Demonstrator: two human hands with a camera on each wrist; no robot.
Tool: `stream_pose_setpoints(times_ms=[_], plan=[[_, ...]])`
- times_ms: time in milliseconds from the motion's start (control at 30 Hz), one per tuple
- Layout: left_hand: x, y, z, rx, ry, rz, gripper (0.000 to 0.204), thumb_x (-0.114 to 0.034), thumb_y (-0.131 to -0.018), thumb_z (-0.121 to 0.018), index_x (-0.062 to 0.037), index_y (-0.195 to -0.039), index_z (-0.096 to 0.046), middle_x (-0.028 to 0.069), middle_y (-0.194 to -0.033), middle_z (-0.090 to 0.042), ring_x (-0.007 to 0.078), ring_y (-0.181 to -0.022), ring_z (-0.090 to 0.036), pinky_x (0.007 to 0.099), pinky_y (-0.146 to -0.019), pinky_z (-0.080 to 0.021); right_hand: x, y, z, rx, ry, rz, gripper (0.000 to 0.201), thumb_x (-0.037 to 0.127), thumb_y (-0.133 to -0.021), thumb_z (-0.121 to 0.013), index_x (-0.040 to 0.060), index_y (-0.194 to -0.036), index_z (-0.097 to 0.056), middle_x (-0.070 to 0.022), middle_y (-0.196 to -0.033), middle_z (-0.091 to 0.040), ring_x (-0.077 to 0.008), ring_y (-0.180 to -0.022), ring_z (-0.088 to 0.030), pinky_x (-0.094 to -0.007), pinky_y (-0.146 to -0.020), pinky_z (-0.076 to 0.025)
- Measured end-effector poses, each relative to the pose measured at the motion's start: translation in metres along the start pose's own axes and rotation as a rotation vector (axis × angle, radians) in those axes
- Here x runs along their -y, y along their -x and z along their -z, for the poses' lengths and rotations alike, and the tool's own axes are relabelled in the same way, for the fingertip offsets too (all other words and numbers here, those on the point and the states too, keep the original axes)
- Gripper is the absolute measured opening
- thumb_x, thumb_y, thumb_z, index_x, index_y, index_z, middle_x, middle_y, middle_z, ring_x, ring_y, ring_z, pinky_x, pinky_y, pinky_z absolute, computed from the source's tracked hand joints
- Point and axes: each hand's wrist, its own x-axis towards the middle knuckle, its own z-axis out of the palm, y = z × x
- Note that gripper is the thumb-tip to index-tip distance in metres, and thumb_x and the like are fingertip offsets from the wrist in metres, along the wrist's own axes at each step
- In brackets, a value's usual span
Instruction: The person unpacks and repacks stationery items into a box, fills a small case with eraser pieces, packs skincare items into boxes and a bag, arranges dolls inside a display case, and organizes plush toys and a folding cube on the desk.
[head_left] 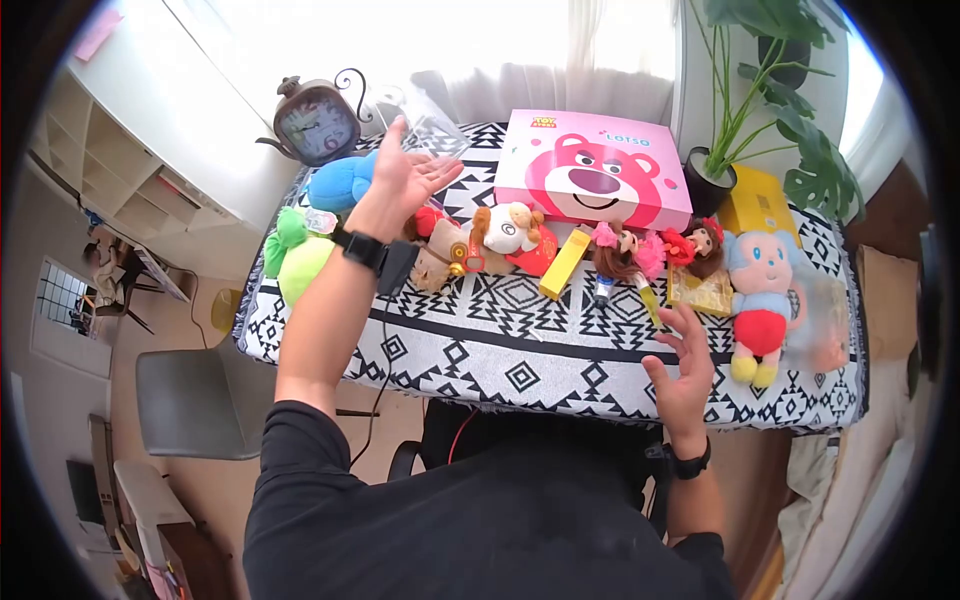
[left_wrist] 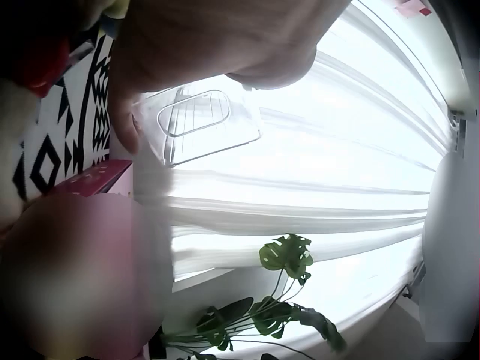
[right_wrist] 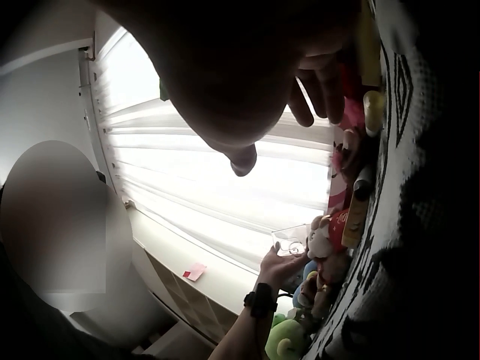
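Observation:
My left hand [head_left: 410, 180] hovers over the back left of the table, thumb up and fingers stretched to the right. Just beyond it stands a clear plastic container [head_left: 425, 122], which also shows past the hand in the left wrist view. A blue plush toy [head_left: 342, 182] lies beside that wrist, with a green plush toy [head_left: 300, 262] nearer the front. My right hand [head_left: 684, 378] is over the front right, fingers spread loosely, nothing in it. Closest to its fingertips are a small yellow-green tube [head_left: 648, 300] and a gold box [head_left: 702, 294].
A pink bear box [head_left: 592, 170] stands at the back. Along the middle lie a white-brown plush dog [head_left: 508, 228], a yellow box [head_left: 565, 264] and two dolls [head_left: 620, 250]. A plush elephant [head_left: 760, 305] lies right; a clock [head_left: 318, 122] and potted plant [head_left: 708, 178] stand behind.

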Motion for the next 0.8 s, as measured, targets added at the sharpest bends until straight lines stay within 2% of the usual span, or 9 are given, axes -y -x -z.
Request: stream_pose_setpoints(times_ms=[133, 233, 300, 367, 567, 633, 667, 700, 800], plan=[[0.007, -0.052, -0.017, -0.156, -0.136, 0.02, 0.129, -0.063, -0.113, -0.065, 0.0211, -0.175, 0.011, 0.0479, -0.173, -0.027, 0.0559, -0.156, -0.049, 0.0618, -0.127, -0.053, -0.006, 0.007, 0.003, -0.013, 0.109, -0.006, 0.084, 0.025, -0.098, -0.097, -0.0004, -0.167, -0.057, -0.0205, -0.147, -0.076, -0.03, -0.136, -0.074, -0.0417, -0.108, -0.061], [0.009, -0.084, -0.006, -0.146, -0.307, 0.076, 0.128, -0.064, -0.113, -0.065, 0.0198, -0.176, 0.01, 0.0462, -0.176, -0.025, 0.0568, -0.156, -0.049, 0.0646, -0.128, -0.05, -0.005, 0.009, 0.006, 0.003, 0.175, -0.018, 0.083, 0.021, -0.096, -0.097, -0.0004, -0.166, -0.058, -0.0191, -0.144, -0.078, -0.0297, -0.132, -0.076, -0.0412, -0.107, -0.062], [0.01, -0.09, 0.002, -0.004, -0.422, 0.078, 0.127, -0.065, -0.114, -0.063, 0.018, -0.177, 0.008, 0.0444, -0.181, -0.021, 0.0571, -0.158, -0.047, 0.0665, -0.13, -0.046, -0.004, 0.009, 0.005, -0.013, 0.194, -0.005, 0.081, 0.018, -0.094, -0.098, -0.0002, -0.164, -0.06, -0.0185, -0.141, -0.079, -0.0303, -0.129, -0.077, -0.0411, -0.105, -0.062], [0.017, -0.085, -0.009, -0.261, -0.448, 0.168, 0.126, -0.069, -0.113, -0.061, 0.0171, -0.179, 0.004, 0.043, -0.185, -0.018, 0.0555, -0.159, -0.048, 0.0644, -0.131, -0.046, -0.004, 0.008, 0.006, 0.016, 0.214, 0.011, 0.079, 0.018, -0.094, -0.098, 0.0, -0.163, -0.062, -0.0191, -0.141, -0.079, -0.031, -0.129, -0.078, -0.0415, -0.104, -0.063], [0.003, -0.107, 0.012, -0.218, -0.887, 0.232, 0.111, -0.065, -0.112, -0.064, 0.0193, -0.174, -0.026, 0.043, -0.18, -0.034, 0.053, -0.153, -0.057, 0.0601, -0.126, -0.05, -0.005, 0.008, 0.005, 0.016, 0.223, -0.004, 0.076, 0.018, -0.095, -0.097, 0.0005, -0.16, -0.063, -0.0187, -0.139, -0.08, -0.0309, -0.126, -0.078, -0.0415, -0.103, -0.063], [0.011, -0.097, 0.007, -0.227, -1.128, -0.014, 0.098, -0.056, -0.111, -0.068, 0.0171, -0.169, -0.038, 0.0399, -0.178, -0.04, 0.0533, -0.152, -0.057, 0.06, -0.124, -0.052, -0.006, 0.007, 0.006, 0.015, 0.224, -0.004, 0.075, 0.018, -0.095, -0.097, 0.0006, -0.16, -0.063, -0.0187, -0.139, -0.08, -0.0309, -0.125, -0.079, -0.0414, -0.103, -0.062], [0.009, -0.092, 0.0, -0.235, -1.187, -0.002, 0.085, -0.042, -0.107, -0.076, 0.0116, -0.166, -0.047, 0.0383, -0.174, -0.047, 0.0519, -0.15, -0.06, 0.0572, -0.121, -0.055, -0.007, 0.008, 0.006, 0.02, 0.213, -0.004, 0.074, 0.017, -0.095, -0.097, 0.0007, -0.16, -0.064, -0.0187, -0.138, -0.08, -0.0309, -0.125, -0.079, -0.0413, -0.102, -0.062], [0.014, -0.096, 0.001, -0.227, -1.19, -0.002, 0.085, -0.042, -0.107, -0.076, 0.0116, -0.166, -0.047, 0.0383, -0.174, -0.047, 0.0519, -0.15, -0.06, 0.0572, -0.121, -0.055, -0.007, 0.008, 0.007, 0.022, 0.202, -0.004, 0.074, 0.016, -0.095, -0.097, 0.0008, -0.159, -0.064, -0.0186, -0.138, -0.08, -0.0309, -0.124, -0.079, -0.0412, -0.102, -0.062], [0.047, -0.098, 0.003, -0.528, -1.684, -0.932, 0.08, -0.033, -0.096, -0.087, 0.0095, -0.158, -0.059, 0.0369, -0.146, -0.071, 0.0456, -0.137, -0.071, 0.0508, -0.115, -0.058, -0.006, 0.01, 0.007, 0.001, 0.204, 0.009, 0.072, 0.015, -0.095, -0.096, 0.0023, -0.158, -0.065, -0.0174, -0.135, -0.081, -0.0299, -0.123, -0.078, -0.0406, -0.102, -0.062]])
